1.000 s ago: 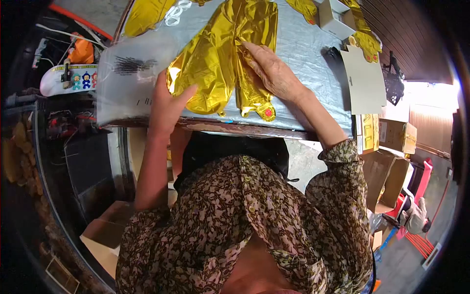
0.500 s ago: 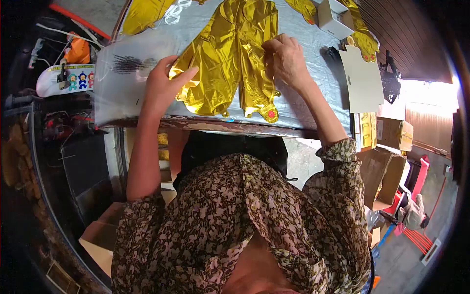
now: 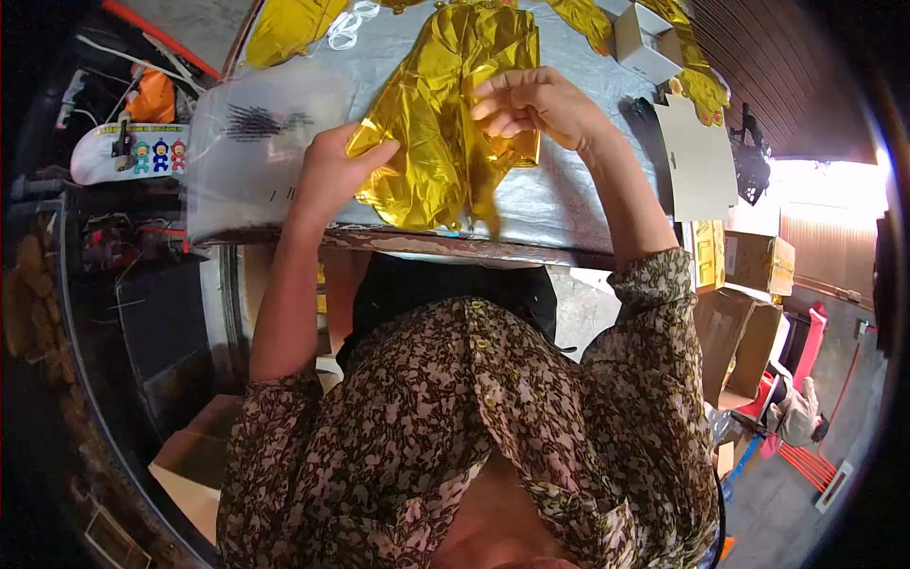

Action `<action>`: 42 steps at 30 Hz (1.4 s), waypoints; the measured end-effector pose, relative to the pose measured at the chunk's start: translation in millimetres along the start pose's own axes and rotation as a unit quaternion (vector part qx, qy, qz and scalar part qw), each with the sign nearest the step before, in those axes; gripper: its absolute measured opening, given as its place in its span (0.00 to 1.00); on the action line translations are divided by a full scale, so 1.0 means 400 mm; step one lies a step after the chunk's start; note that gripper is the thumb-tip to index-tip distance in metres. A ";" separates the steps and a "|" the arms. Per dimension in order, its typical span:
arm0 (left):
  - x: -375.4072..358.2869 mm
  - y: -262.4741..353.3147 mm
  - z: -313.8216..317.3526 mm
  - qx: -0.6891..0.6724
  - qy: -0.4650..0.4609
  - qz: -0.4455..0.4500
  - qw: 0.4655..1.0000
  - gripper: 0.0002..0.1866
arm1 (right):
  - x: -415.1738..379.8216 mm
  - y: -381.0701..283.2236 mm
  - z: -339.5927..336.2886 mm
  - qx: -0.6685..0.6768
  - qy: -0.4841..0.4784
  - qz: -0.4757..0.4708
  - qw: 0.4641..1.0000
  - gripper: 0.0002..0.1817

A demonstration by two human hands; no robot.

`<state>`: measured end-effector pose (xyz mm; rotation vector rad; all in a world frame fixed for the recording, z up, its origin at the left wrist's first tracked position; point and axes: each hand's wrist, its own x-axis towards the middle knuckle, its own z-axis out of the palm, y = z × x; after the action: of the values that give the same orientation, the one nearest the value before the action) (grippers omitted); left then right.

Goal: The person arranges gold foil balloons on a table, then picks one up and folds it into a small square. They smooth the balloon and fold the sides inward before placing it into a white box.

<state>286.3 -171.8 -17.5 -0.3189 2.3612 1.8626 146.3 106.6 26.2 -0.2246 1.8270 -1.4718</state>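
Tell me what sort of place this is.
Probably a small packing workshop or storeroom: a foil-covered worktable strewn with flat gold foil balloons, plus cardboard boxes stacked on the floor alongside.

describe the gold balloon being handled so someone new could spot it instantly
Start at the grey-covered table in front of the person. Near its front edge lies a deflated gold foil balloon, crinkled and shiny. Other gold foil pieces lie along the far edge untouched; this is the only one gripped by both hands, the left hand on its left edge and the right hand folding its right side.
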 end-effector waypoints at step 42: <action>0.054 0.009 0.019 0.115 0.034 0.086 0.989 0.30 | 0.010 0.095 -0.031 -0.503 0.045 -0.399 0.766 0.29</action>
<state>264.0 -165.5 -20.8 -0.1634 2.6953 1.6422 147.5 125.9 -9.0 -1.6463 2.6012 -0.7545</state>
